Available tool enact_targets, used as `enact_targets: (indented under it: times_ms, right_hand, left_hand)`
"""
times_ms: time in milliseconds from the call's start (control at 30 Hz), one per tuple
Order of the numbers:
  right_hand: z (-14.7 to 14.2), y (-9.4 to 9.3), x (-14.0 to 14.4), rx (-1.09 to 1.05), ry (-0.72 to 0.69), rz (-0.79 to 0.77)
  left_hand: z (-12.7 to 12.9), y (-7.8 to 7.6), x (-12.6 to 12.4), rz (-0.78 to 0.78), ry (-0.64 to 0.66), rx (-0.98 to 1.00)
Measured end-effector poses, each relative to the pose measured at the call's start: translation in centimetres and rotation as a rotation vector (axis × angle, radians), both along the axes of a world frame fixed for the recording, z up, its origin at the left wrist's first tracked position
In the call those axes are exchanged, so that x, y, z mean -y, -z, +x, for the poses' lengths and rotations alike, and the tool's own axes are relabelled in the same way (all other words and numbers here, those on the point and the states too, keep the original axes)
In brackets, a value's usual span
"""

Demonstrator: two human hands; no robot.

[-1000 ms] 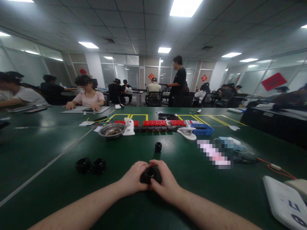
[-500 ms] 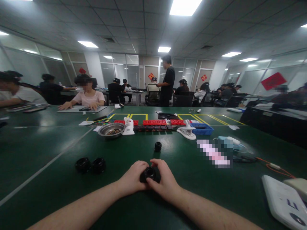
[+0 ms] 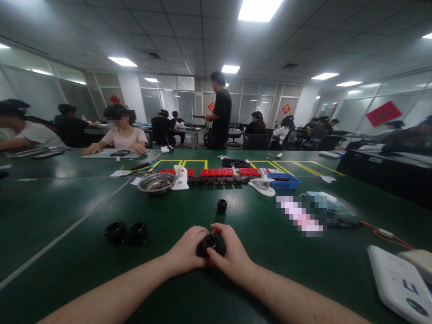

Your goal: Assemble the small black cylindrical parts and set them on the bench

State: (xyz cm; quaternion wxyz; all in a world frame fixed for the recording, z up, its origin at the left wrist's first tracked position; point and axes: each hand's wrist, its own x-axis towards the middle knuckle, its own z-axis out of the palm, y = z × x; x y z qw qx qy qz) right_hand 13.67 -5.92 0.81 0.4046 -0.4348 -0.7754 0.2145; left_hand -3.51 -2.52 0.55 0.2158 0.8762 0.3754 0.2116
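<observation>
Both hands meet over a small black round part [image 3: 210,243] on the green table [image 3: 81,252]. My left hand [image 3: 185,253] grips it from the left and my right hand [image 3: 232,256] from the right, thumbs on top. A smaller black ring [image 3: 222,205] lies just beyond my hands. Two more black round parts [image 3: 127,232] sit side by side to the left.
Farther back stand a metal bowl [image 3: 156,182], a row of red blocks [image 3: 218,172], two white clamps [image 3: 264,184] and a blue tray [image 3: 285,182]. A white device [image 3: 398,281] lies at the near right. Seated people work at the far side; one person stands behind.
My hands stay on the black part with only slight finger shifts. The standing person in the background has walked to the left.
</observation>
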Motion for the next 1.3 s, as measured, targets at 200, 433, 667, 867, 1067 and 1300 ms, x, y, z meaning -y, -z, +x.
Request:
enact_targets:
  times_ms: [200,433,667,867,1067,1300]
  right_hand:
    - [0.28,-0.22,0.22,-0.002,-0.079,0.018]
    - [0.07,0.22,-0.15,-0.002,0.038,0.028]
    - [0.22,-0.22,0.09,0.008,-0.076,0.022]
    - [0.12,-0.09,0.07,-0.004,0.005,0.033]
    - [0.05,-0.18,0.09,0.000,-0.034,-0.001]
    - [0.22,-0.15,0.22,-0.021,-0.054,0.039]
  left_hand:
    - [-0.03,0.31,-0.15,0.022,0.004,-0.005]
    - [0.14,-0.14,0.02,0.015,0.001,-0.012]
    - [-0.05,0.13,-0.05,0.013,0.002,0.006]
    - [0.00,0.08,-0.07,0.013,0.004,-0.008]
    - [-0.09,0.35,-0.11,0.023,0.007,0.020]
    - [-0.10,0.47,-0.25,0.033,-0.002,-0.009]
